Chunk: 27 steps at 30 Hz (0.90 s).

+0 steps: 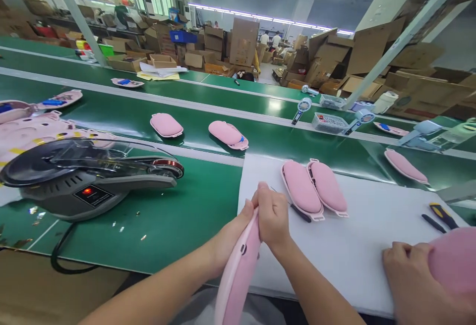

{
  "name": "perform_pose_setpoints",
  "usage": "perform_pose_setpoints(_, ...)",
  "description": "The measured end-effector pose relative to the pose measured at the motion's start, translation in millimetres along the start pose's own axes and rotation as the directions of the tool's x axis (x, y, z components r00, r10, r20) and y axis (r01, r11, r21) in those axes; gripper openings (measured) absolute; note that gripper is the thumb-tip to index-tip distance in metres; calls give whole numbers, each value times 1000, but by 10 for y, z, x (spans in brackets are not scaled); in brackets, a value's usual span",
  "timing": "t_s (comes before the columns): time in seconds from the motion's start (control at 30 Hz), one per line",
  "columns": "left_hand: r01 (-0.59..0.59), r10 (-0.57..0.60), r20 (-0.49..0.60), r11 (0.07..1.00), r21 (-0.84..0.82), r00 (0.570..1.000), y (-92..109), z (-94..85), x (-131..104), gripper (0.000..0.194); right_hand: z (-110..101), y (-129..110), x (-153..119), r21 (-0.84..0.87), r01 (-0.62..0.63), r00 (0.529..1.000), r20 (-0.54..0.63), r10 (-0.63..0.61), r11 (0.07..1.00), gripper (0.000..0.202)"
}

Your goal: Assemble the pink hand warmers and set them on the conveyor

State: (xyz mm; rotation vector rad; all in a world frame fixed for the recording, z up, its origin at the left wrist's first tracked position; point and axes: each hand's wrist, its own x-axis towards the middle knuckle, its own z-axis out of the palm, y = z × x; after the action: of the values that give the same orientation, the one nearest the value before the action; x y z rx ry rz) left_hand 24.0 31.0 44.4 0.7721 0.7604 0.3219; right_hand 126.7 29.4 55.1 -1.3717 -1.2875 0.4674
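Between my two hands a pink plastic shell casing [241,270] stands on edge, its seam facing up and its near end running out of the bottom of the view. My left hand [238,226] wraps its far end from the left side. Pressed against the same end from the right is my right hand [273,216], fingers curled. Just beyond lie two similar pink casings [303,189] side by side on a white sheet [357,245]. A dark-handled tool [300,213] lies partly beneath the nearer one.
A grey tape dispenser [92,181] with a red light stands at left. A co-worker's hand [412,275] holds a pink casing [453,260] at right, near a yellow-black screwdriver [442,213]. More casings [166,125] sit on the green belt, with handheld fans [302,109] beyond.
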Motion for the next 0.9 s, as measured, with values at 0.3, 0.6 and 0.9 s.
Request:
perform_pose_setpoints(0.3, -142, 177, -20, 846, 514, 984, -25, -392, -418, 57, -190, 358, -176, -146, -262, 898, -398, 186, 954, 61)
perform_pose_setpoints(0.6, -108, 745, -131, 264, 959, 654, -238, -540, -321, 28, -172, 363, -608, -494, 146, 976, -70, -207, 857, 20)
perform_pose_setpoints(0.9, -87, 932, 16, 17, 996, 361, -411, -352, -127, 18, -4, 260, -683, -568, 304, 942, 59, -330, 765, 21)
